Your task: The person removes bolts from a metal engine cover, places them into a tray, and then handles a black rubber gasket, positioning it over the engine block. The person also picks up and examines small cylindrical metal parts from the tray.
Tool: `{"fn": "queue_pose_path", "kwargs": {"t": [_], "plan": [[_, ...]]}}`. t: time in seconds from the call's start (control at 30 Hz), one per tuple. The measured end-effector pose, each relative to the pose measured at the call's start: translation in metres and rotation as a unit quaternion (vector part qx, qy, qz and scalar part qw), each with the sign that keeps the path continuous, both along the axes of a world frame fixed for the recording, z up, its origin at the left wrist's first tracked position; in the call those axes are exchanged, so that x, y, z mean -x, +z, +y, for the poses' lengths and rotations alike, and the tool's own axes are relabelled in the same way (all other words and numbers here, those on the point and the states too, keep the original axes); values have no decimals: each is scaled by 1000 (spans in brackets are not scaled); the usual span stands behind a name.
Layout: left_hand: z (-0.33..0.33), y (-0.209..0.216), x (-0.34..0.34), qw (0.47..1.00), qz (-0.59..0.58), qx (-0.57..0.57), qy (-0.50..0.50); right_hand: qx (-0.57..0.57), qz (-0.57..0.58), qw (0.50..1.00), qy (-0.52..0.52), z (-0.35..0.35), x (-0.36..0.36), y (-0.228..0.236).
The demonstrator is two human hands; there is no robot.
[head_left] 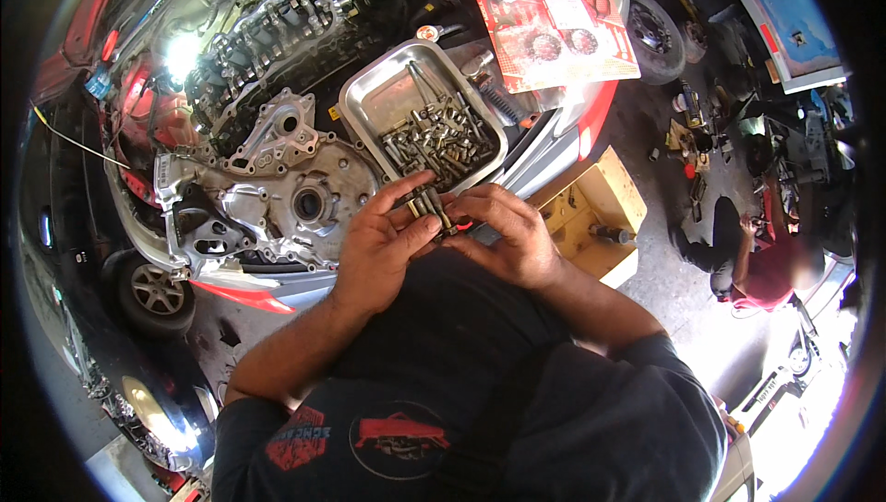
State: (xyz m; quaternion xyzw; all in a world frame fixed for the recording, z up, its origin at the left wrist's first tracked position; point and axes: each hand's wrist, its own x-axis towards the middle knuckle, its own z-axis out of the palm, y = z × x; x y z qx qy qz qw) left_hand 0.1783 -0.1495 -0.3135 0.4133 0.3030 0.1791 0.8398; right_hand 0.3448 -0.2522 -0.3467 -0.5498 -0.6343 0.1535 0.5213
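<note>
Several metal bolts (430, 209) lie bunched in my left hand (380, 245), its thumb pressed over them and its fingers curled behind. Close against that bunch is my right hand (512, 239), fingers bent and drawn together at the bolts' right side. What its fingertips pinch is hidden. Just beyond both hands, a silver metal tray (362, 103) holds a heap of loose bolts (438, 137), with longer ones leaning toward its far end. To the left of my hands rests a cast aluminium engine cover (277, 190) with a round opening.
An opened car engine (277, 36) fills the far left, beside a bright lamp (183, 57). Red-and-white packaged gasket parts (554, 27) lie at the far right of the tray. A yellow box (614, 193) stands to the right. Another person (775, 267) crouches farther right.
</note>
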Motion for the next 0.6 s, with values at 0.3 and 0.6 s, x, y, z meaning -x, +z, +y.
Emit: {"fn": "queue_pose_path", "kwargs": {"t": [0.3, 0.6], "plan": [[13, -27, 4, 997, 23, 66, 27, 107, 23, 994, 17, 1, -12, -6], [19, -43, 30, 988, 84, 96, 88, 341, -96, 923, -149, 0, -95, -26]]}}
